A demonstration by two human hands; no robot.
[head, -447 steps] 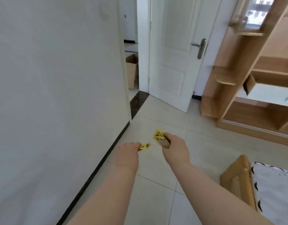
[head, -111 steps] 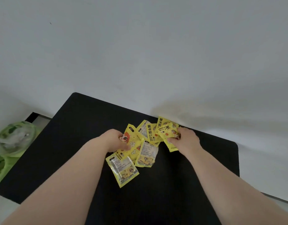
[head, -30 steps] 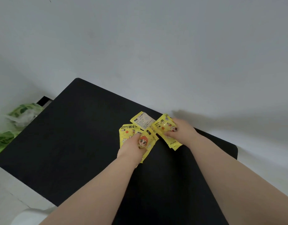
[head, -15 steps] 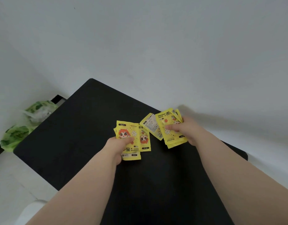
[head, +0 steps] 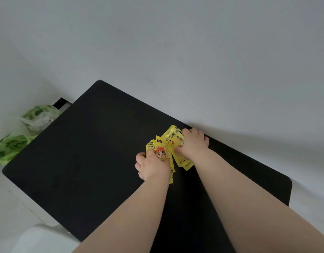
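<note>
Several small yellow packets with a cartoon face (head: 162, 152) lie bunched together on a black table top (head: 88, 152), near its far right side. My left hand (head: 152, 167) grips the left part of the bunch, thumb on the packet with the orange-haired face. My right hand (head: 191, 144) holds the right part (head: 171, 137), fingers curled over the packets' far edge. The two bunches overlap between my hands. Packets under my hands are hidden.
A white wall runs right behind the table's far edge. Green plastic bags (head: 20, 136) lie on the floor past the table's left edge. A white rounded object (head: 39, 238) shows at the lower left, below the table's near corner.
My hands have drawn closer together, pushing the two spread groups of packets into one overlapping bunch. The view has shifted slightly.
</note>
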